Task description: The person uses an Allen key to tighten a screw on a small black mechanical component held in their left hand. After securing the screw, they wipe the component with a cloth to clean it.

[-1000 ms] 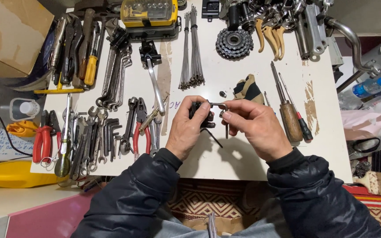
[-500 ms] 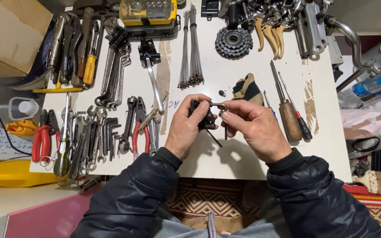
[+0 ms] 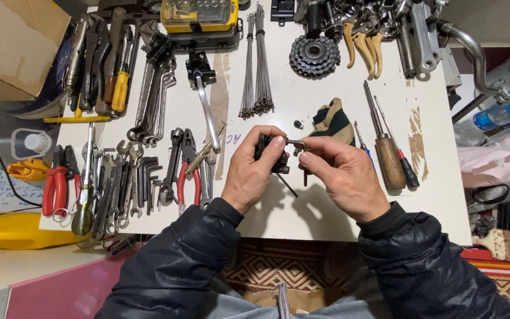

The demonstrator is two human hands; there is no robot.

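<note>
Above the middle of a white worktable (image 3: 320, 100), my left hand (image 3: 253, 171) grips a small black mechanical part (image 3: 265, 151) with a thin cable hanging from it. My right hand (image 3: 342, 176) pinches a small metal piece (image 3: 296, 143) at the part's right side, fingers touching those of the left hand. Both arms are in dark padded sleeves. A tiny dark nut (image 3: 297, 124) lies on the table just above the hands, beside a tan and black glove (image 3: 333, 120).
Wrenches, pliers and hex keys (image 3: 131, 171) cover the table's left half. A bundle of spokes (image 3: 256, 65), a cog cluster (image 3: 314, 56) and a yellow bit case (image 3: 199, 15) lie at the back. Screwdrivers (image 3: 388, 147) lie right of my hands. A cardboard box (image 3: 13, 41) stands far left.
My hands stay in the same spot; the fingers have shifted only slightly around the black part.
</note>
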